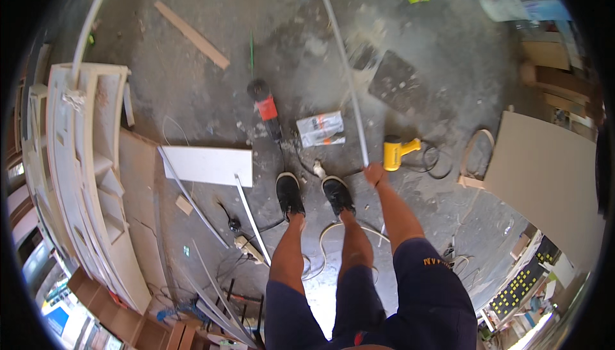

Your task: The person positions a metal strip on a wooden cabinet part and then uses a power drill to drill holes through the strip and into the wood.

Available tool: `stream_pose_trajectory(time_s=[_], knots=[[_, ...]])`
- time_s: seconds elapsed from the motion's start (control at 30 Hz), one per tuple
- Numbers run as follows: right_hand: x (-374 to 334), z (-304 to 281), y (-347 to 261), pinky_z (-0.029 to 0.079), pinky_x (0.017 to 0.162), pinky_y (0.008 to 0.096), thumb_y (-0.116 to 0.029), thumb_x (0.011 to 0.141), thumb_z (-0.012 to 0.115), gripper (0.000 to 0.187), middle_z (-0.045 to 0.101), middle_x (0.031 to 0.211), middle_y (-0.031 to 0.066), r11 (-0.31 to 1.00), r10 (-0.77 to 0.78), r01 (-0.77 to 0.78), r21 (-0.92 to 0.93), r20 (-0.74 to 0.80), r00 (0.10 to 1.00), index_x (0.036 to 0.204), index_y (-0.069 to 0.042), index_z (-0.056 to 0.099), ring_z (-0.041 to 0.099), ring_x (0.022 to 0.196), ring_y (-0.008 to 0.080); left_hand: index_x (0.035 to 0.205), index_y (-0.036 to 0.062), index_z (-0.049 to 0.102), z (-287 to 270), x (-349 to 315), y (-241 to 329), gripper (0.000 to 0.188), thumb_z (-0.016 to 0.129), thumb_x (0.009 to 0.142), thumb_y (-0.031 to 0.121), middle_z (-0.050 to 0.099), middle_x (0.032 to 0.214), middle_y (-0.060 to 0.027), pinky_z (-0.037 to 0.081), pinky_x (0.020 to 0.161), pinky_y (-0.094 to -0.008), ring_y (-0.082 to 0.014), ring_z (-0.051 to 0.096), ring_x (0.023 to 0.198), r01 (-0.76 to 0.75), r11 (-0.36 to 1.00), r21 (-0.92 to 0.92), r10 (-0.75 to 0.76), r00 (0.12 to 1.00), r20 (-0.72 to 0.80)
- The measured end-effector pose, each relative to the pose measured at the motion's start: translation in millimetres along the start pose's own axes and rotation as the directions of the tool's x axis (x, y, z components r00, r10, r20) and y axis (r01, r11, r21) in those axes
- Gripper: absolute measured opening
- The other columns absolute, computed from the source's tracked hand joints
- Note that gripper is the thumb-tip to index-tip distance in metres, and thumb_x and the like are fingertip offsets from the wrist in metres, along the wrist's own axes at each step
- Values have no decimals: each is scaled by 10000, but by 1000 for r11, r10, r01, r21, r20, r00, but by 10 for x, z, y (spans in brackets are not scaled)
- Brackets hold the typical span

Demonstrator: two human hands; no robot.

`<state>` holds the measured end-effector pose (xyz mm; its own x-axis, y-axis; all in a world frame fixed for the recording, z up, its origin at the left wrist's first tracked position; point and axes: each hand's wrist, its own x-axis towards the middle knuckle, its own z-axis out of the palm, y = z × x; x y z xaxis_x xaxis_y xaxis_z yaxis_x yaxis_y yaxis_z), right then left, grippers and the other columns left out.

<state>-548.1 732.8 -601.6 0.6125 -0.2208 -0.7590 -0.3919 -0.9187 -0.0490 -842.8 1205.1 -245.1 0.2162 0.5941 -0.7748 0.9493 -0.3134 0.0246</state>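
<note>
My right hand (375, 174) is closed around the near end of a long, thin, pale grey strip (346, 68). The strip stretches away from me and runs out of the picture at the top. Just right of that hand lies a yellow gun-shaped power tool (396, 153) with a dark cord, apart from the fingers. A red and black power tool (266, 108) rests on the floor ahead of my feet, beside a white and orange packet (321, 129). My left hand does not show.
A white board (210, 165) lies to the left, with a narrow white strip (250, 212) near it. Shelving (96, 158) stands at far left. A large beige panel (544, 177) is at right. Cords and a power strip (250, 248) lie near my feet; a wooden slat (192, 35) lies farther off.
</note>
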Motion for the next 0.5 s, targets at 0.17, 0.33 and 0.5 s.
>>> stream_pose_trajectory(time_s=[0.17, 0.33, 0.5], knots=[[903, -50, -337, 462, 874, 482, -492, 800, 588, 537, 627, 1031, 254, 990, 82, -74, 120, -60, 995, 1021, -3, 605, 584, 1013, 414, 921, -44, 630, 672, -17, 134, 375, 613, 825, 318, 640, 722, -174, 466, 637, -418, -310, 625, 676, 158, 987, -21, -159, 987, -15], [990, 58, -272, 462, 862, 482, -458, 819, 569, 480, 625, 1014, 261, 994, 57, -57, 93, -5, 998, 1029, -26, 591, 579, 1010, 420, 904, -37, 636, 842, -143, 271, 359, 623, 817, 312, 637, 697, -168, 471, 626, -410, -301, 630, 663, 215, 976, -26, -215, 977, -1], [584, -119, -695, 475, 689, 464, -404, 758, 591, 375, 647, 815, 212, 886, -444, 429, 177, 49, 895, 755, -38, 671, 610, 761, 388, 886, -29, 642, 758, -427, 362, 344, 633, 808, 305, 635, 672, -163, 476, 615, -403, -292, 636, 649, 175, 982, -67, -178, 983, -39]])
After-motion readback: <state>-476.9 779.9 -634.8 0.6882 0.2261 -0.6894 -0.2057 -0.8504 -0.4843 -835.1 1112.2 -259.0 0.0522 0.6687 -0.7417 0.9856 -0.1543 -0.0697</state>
